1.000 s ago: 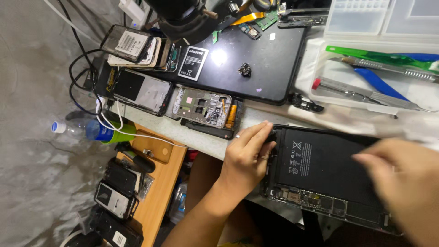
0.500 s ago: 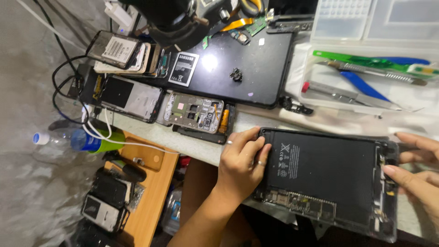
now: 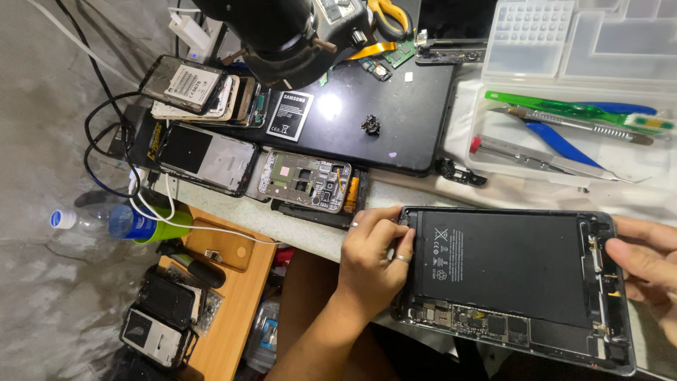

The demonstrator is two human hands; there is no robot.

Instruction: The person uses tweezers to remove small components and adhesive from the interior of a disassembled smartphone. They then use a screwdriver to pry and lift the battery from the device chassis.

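Note:
An opened tablet [image 3: 515, 271] lies at the front of the bench, back side up, its large black battery and a strip of circuit board exposed. My left hand [image 3: 370, 264], with a ring on one finger, grips the tablet's left edge, fingers curled over the frame. At the right border of the view, my right hand [image 3: 645, 264] holds the tablet's right edge, fingertips resting on the inner frame by the small connectors.
Behind the tablet sit a stripped phone frame [image 3: 307, 180], a phone with a screen [image 3: 204, 155], a stack of phone parts [image 3: 194, 88] and a black slab [image 3: 374, 116]. A clear tray [image 3: 486, 159] holds pliers, tweezers and a toothbrush. A water bottle [image 3: 106, 220] and more phones lie lower left.
The view has shifted so the tablet sits more centred. My right hand has slid from above the tablet's right part to its right edge. My left hand stays on the left edge.

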